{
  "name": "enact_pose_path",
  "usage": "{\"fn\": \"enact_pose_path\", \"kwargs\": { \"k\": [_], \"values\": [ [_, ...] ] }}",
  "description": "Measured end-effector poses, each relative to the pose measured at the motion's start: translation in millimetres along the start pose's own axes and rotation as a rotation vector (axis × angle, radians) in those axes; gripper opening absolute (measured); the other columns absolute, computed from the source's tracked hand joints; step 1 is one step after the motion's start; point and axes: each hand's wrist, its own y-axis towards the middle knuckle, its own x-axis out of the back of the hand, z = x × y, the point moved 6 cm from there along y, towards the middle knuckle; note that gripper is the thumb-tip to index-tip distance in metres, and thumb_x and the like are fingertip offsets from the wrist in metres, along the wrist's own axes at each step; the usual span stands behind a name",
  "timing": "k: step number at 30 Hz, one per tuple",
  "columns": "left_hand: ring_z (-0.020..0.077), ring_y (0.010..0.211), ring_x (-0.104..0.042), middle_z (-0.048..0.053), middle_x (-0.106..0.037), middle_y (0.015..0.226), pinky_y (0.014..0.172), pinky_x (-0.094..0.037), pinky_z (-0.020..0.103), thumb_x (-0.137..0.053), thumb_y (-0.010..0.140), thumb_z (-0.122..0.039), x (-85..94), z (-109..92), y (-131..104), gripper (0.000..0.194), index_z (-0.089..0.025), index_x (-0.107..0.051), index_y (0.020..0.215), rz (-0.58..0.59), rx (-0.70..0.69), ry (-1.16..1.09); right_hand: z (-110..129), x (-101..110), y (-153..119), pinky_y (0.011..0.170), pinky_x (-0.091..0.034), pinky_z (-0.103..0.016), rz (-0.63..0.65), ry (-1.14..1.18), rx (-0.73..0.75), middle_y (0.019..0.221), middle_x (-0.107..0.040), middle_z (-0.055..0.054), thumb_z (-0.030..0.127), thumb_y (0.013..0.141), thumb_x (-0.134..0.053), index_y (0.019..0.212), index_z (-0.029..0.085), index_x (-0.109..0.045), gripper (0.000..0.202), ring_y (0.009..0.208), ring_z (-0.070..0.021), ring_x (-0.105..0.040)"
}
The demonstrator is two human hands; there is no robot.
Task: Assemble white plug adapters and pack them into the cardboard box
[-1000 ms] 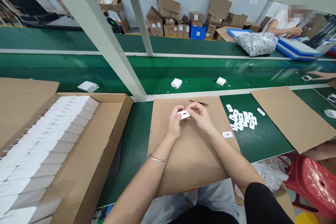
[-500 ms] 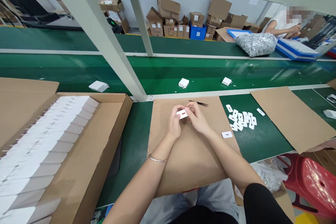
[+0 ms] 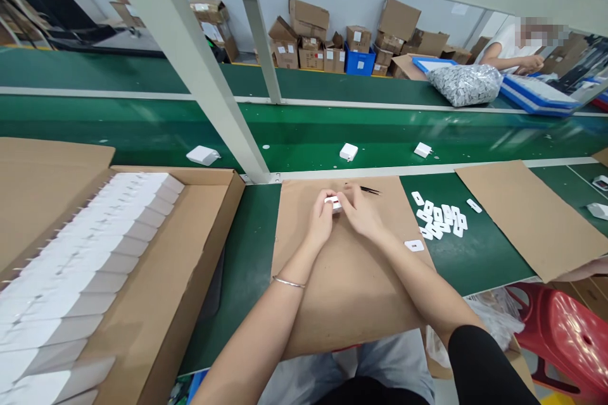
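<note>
Above the brown cardboard sheet (image 3: 342, 304), a small white USB charger (image 3: 334, 204) is held between both hands. My left hand (image 3: 321, 220) grips its left side, fingers closed around it. My right hand (image 3: 361, 216) pinches it from the right, thumb against its near side. A reddish port shows faintly on the face toward me; the fingers hide the rest. Black tweezers (image 3: 370, 190) lie just beyond my right hand, partly covered by it. A white slotted end plate (image 3: 414, 245) rests at the sheet's right edge, near my right forearm.
Several small white plates (image 3: 437, 215) lie to the right. A cardboard box (image 3: 190, 228) with rows of white chargers stands left. More chargers (image 3: 348, 152) sit on the green belt (image 3: 304, 133) behind a slanted post (image 3: 209, 76). A co-worker (image 3: 513, 54) is across the line.
Both hands have stayed together while the charger tilted, showing less of its port face. Along the green belt, the loose chargers have shifted right. The view moved slightly.
</note>
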Motion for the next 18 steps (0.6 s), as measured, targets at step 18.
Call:
{"fn": "enact_pose_path", "kwargs": {
  "k": [18],
  "values": [
    [0.0193, 0.077, -0.059, 0.004, -0.062, 0.084, 0.065, -0.047, 0.028, -0.034, 0.091, -0.033, 5.5, 13, 15, 0.024, -0.021, -0.054, 0.088, -0.201, 0.061, -0.14, -21, 28, 138, 0.102, -0.048, -0.041, -0.057, -0.469, 0.138, 0.129, -0.061, -0.015, 0.029, 0.084, -0.067, 0.134, 0.016, -0.059, 0.052, 0.117, -0.0283, -0.061]
  ]
}}
